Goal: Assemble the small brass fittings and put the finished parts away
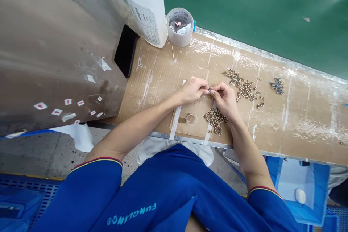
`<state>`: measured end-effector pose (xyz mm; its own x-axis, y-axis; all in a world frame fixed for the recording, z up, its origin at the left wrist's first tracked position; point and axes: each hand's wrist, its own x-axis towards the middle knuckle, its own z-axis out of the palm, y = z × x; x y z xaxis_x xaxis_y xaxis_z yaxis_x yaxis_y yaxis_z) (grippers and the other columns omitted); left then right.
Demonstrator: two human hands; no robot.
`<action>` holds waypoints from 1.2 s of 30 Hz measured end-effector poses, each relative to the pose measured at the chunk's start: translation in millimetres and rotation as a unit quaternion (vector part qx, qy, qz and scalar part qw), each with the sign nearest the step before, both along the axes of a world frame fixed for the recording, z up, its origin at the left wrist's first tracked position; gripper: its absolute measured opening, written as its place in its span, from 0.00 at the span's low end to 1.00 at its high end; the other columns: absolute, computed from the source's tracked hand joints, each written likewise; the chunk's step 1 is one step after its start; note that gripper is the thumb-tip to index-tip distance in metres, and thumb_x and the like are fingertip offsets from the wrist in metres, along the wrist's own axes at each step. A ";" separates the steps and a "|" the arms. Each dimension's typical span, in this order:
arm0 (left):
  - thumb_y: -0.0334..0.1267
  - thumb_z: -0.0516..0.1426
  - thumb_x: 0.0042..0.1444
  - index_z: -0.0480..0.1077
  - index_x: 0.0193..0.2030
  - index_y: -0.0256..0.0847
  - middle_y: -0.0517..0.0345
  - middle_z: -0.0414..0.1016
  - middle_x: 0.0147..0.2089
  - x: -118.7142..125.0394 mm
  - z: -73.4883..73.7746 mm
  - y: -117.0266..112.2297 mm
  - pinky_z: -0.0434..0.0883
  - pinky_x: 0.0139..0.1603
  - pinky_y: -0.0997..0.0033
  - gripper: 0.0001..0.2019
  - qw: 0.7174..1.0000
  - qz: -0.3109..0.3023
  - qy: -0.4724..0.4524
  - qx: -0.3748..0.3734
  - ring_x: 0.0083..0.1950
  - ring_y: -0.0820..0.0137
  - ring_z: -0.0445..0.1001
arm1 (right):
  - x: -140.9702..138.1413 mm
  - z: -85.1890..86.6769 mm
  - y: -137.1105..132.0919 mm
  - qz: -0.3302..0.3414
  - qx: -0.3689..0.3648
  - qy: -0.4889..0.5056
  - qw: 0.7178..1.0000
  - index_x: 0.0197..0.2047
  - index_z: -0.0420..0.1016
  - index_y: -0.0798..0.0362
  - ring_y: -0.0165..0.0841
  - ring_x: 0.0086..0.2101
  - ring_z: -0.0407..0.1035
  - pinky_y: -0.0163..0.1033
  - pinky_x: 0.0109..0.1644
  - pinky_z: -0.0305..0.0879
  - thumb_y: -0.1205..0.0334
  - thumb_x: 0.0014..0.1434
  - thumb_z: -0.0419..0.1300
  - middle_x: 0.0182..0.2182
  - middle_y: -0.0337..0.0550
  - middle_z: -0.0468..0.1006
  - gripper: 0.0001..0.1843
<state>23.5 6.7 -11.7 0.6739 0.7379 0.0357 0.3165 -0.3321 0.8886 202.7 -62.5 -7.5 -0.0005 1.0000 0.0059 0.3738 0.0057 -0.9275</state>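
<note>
My left hand [191, 90] and my right hand [225, 98] meet above the cardboard-covered bench, fingertips almost touching. Both are closed in a pinch around a small dark metal part [209, 90], mostly hidden by the fingers. Just below my right hand lies a pile of small brass-coloured metal parts [216, 119]. A larger pile of similar parts [244, 87] spreads to its right. Farther right sits a small group of parts with blue on them [277, 85]. A small clear round dish [191, 119] rests on a taped cardboard piece [181, 127] below my left hand.
A large white bottle [148, 11] and a tape roll [181, 38] holding scraps stand at the back left. A black flat object [126, 50] leans against the metal panel [67, 43]. Beyond the bench is a green surface [258, 14]. A blue bin [319, 192] sits below right.
</note>
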 end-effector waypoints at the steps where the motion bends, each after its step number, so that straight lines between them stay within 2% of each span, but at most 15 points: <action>1: 0.31 0.60 0.58 0.73 0.28 0.36 0.61 0.71 0.26 -0.5 0.8 0.0 0.62 0.37 0.71 0.08 1.000 0.002 -0.003 -0.007 0.30 0.73 0.66 | -0.8 -2.1 -0.4 -0.004 0.003 0.009 1.000 0.33 0.72 0.50 0.31 0.31 0.69 0.39 0.36 0.67 0.60 0.61 0.64 0.30 0.39 0.77 0.07; 5: 0.31 0.61 0.58 0.75 0.28 0.36 0.62 0.71 0.25 -1.5 3.8 0.5 0.62 0.36 0.72 0.07 0.999 0.008 -0.018 -0.026 0.29 0.74 0.66 | -2.7 -6.3 -0.5 -0.023 -0.010 0.032 0.999 0.34 0.72 0.50 0.31 0.31 0.70 0.40 0.36 0.69 0.51 0.61 0.66 0.31 0.40 0.78 0.12; 11: 0.35 0.61 0.60 0.78 0.34 0.36 0.60 0.74 0.26 -2.4 4.8 2.7 0.64 0.31 0.74 0.06 0.996 0.021 -0.040 -0.074 0.27 0.75 0.68 | -4.2 -5.3 4.3 -0.057 -0.049 0.101 0.992 0.35 0.73 0.49 0.31 0.29 0.72 0.42 0.37 0.73 0.40 0.55 0.70 0.30 0.40 0.80 0.21; 15: 0.35 0.61 0.61 0.77 0.31 0.36 0.61 0.72 0.24 -3.5 5.7 2.8 0.64 0.31 0.74 0.08 0.998 0.021 -0.033 -0.058 0.27 0.75 0.68 | -3.1 -3.3 5.9 -0.057 -0.054 0.110 0.991 0.35 0.75 0.50 0.31 0.29 0.72 0.42 0.37 0.74 0.41 0.55 0.70 0.29 0.39 0.80 0.20; 20: 0.32 0.61 0.60 0.75 0.27 0.37 0.61 0.73 0.24 -2.4 8.1 2.0 0.64 0.34 0.73 0.10 1.000 0.020 -0.009 -0.020 0.28 0.74 0.69 | 0.9 -1.3 6.3 -0.013 -0.052 0.094 0.994 0.32 0.73 0.50 0.31 0.29 0.70 0.41 0.36 0.71 0.45 0.57 0.69 0.27 0.38 0.76 0.18; 23: 0.31 0.60 0.59 0.74 0.27 0.37 0.61 0.73 0.25 -0.5 6.2 1.4 0.64 0.35 0.72 0.09 1.000 0.016 -0.005 -0.010 0.30 0.73 0.69 | 1.8 -4.8 5.0 0.000 -0.048 0.091 0.995 0.31 0.72 0.50 0.31 0.28 0.68 0.40 0.35 0.69 0.48 0.59 0.68 0.27 0.38 0.74 0.16; 29: 0.33 0.59 0.58 0.74 0.26 0.38 0.61 0.73 0.24 -1.5 0.0 0.7 0.63 0.33 0.72 0.09 1.000 0.027 -0.005 0.007 0.29 0.72 0.68 | 0.6 -13.1 5.2 -0.015 -0.055 0.066 0.996 0.31 0.69 0.49 0.29 0.28 0.67 0.39 0.35 0.67 0.53 0.61 0.66 0.27 0.36 0.74 0.13; 33: 0.33 0.59 0.57 0.73 0.26 0.37 0.61 0.72 0.23 1.0 -0.2 4.3 0.63 0.32 0.73 0.09 1.000 0.019 0.002 0.008 0.27 0.73 0.68 | -0.4 -10.5 8.7 -0.011 -0.063 0.084 0.994 0.31 0.69 0.49 0.30 0.28 0.68 0.39 0.35 0.68 0.49 0.58 0.68 0.26 0.37 0.74 0.16; 36: 0.33 0.59 0.58 0.76 0.29 0.37 0.58 0.76 0.25 2.6 7.8 6.7 0.68 0.33 0.74 0.08 1.000 0.012 0.012 -0.020 0.28 0.73 0.71 | -4.4 -5.2 9.5 -0.007 -0.074 0.112 0.991 0.32 0.70 0.49 0.31 0.28 0.69 0.40 0.35 0.71 0.44 0.56 0.69 0.26 0.37 0.76 0.19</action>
<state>26.1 13.5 -3.9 0.6558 0.7549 -0.0095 0.3448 -0.2883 0.8933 198.4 -53.1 -12.7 -0.0013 0.9899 -0.1420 0.1566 -0.1400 -0.9777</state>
